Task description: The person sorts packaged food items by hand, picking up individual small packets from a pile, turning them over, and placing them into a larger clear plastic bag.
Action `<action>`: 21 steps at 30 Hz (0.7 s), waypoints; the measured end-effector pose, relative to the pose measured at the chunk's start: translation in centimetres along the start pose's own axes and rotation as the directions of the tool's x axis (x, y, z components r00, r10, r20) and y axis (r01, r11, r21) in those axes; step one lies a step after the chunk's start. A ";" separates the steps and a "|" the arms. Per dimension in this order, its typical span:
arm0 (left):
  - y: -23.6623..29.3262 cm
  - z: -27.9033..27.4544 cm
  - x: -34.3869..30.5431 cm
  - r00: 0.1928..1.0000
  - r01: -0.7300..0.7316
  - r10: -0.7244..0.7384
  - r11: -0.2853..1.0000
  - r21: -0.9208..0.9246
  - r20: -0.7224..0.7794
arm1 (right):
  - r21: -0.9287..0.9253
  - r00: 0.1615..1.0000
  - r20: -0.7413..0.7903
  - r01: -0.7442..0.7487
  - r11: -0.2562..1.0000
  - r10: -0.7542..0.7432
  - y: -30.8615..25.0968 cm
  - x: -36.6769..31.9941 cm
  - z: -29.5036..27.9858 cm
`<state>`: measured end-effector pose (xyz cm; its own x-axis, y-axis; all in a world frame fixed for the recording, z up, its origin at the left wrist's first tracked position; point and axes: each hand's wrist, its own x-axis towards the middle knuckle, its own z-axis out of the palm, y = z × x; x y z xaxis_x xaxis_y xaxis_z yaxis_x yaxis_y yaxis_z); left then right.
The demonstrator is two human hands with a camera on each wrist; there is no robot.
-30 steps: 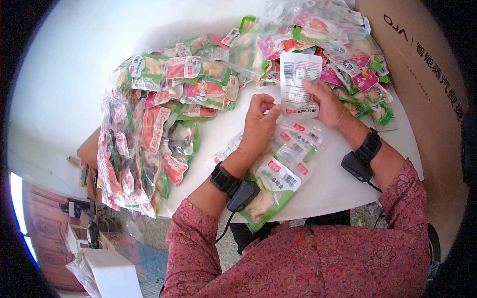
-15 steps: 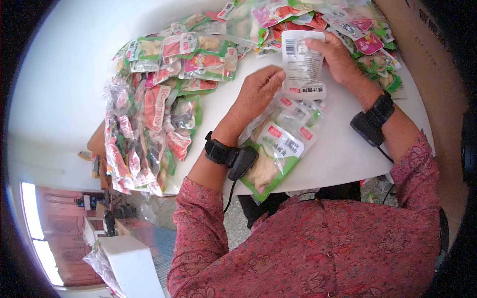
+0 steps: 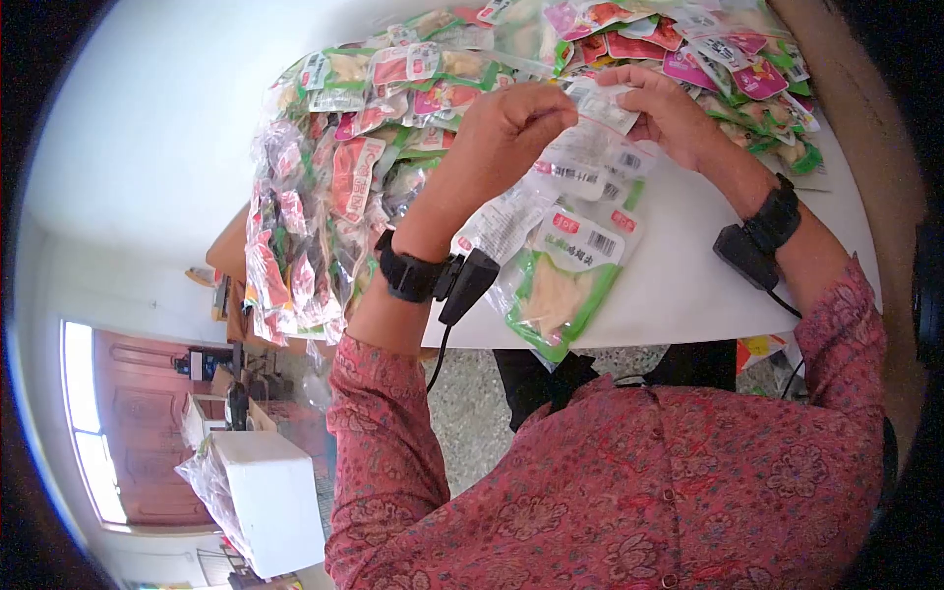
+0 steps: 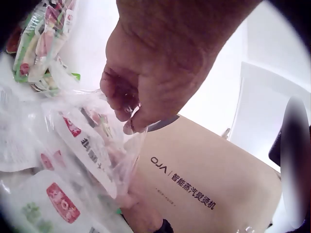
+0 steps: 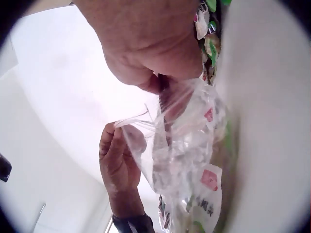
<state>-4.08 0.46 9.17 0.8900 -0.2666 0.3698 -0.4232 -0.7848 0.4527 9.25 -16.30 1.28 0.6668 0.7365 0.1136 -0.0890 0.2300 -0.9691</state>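
Note:
My left hand (image 3: 516, 128) pinches the rim of a clear plastic bag (image 5: 146, 160) between thumb and fingers and pulls it taut. At the bag's mouth, my right hand (image 3: 671, 113) holds a white-backed food packet (image 3: 598, 103) by its upper end, with the fingers partly hidden by plastic. The packet's lower part shows through the film in the left wrist view. Below the hands lies a green-edged food packet (image 3: 560, 280) with a pale filling, its lower end at the table's front edge. Another white-backed packet (image 3: 501, 226) lies to its left.
Heaps of sealed packets cover the table's left (image 3: 354, 177) and far right (image 3: 757, 79). A large cardboard box (image 4: 214, 179) stands beyond the table's right side. The white table (image 3: 708, 265) has a rounded edge. A white box (image 3: 270, 501) stands lower on the left.
The right hand has brought the white-backed packet down into the bag's mouth. The left hand has risen and now draws the bag's rim up. The head view has shifted.

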 end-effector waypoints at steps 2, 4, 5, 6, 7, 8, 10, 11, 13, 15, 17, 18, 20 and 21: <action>0.2 0.0 0.5 0.998 0.068 -0.069 0.995 -0.077 -0.008 | 0.094 0.977 0.210 -0.042 0.995 0.021 -0.7 -0.7 0.6; 0.3 -0.2 1.0 0.999 0.041 -0.043 0.994 -0.102 -0.023 | 0.134 0.935 0.354 -0.046 0.990 -0.005 -1.9 -1.8 1.6; 0.3 -0.2 1.2 0.999 0.009 -0.014 0.991 -0.131 -0.033 | 0.173 0.876 0.481 -0.055 0.983 -0.035 -2.2 -2.2 2.0; 0.2 -0.1 1.5 0.999 0.011 -0.016 0.991 -0.130 -0.035 | 0.173 0.875 0.483 -0.056 0.983 -0.035 -2.0 -2.6 2.5; 0.1 0.0 1.7 0.999 0.000 -0.006 0.990 -0.141 -0.041 | 0.092 0.854 0.520 -0.026 0.995 -0.026 -1.4 -2.8 2.9; 0.0 0.1 1.9 0.999 -0.011 0.004 0.988 -0.151 -0.046 | 0.013 0.832 0.554 0.008 1.000 -0.014 -0.8 -2.9 3.1; 0.6 0.4 1.8 0.998 0.012 -0.022 0.987 -0.163 -0.062 | -0.146 0.827 0.560 0.042 0.988 0.048 -0.5 -2.1 2.6; 0.8 0.5 1.7 0.996 0.034 -0.049 0.984 -0.175 -0.081 | -0.141 0.845 0.534 0.087 0.986 0.002 -0.2 -1.9 2.4; 0.5 0.3 1.7 0.993 0.045 -0.068 0.974 -0.224 -0.097 | -0.137 0.858 0.511 0.130 0.982 -0.043 -0.2 -1.6 2.3; 0.4 0.1 1.7 0.985 0.072 -0.117 0.949 -0.307 -0.128 | -0.081 0.768 0.641 0.053 0.995 0.011 -0.9 -1.6 2.2; 0.5 0.3 1.9 0.988 0.050 -0.096 0.941 -0.334 -0.123 | 0.018 0.758 0.650 -0.085 0.996 0.053 -0.9 -2.3 3.5; 0.4 0.4 2.0 0.991 0.026 -0.071 0.933 -0.360 -0.113 | 0.117 0.747 0.659 -0.221 0.968 0.091 -1.0 -2.8 4.2; 0.3 0.7 2.2 0.989 0.022 -0.077 0.924 -0.382 -0.128 | 0.175 0.781 0.620 -0.233 0.957 0.076 -0.7 -2.9 4.5; 0.3 0.8 2.2 0.986 0.016 -0.082 0.915 -0.403 -0.145 | 0.216 0.871 0.489 -0.184 0.959 0.057 -0.4 -2.8 4.4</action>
<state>-2.11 -0.78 9.47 0.8875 -0.1173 0.4456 -0.4410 -0.4969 0.7474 4.15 -15.60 2.34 0.2137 0.9652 0.1509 -0.3681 0.2227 -0.9027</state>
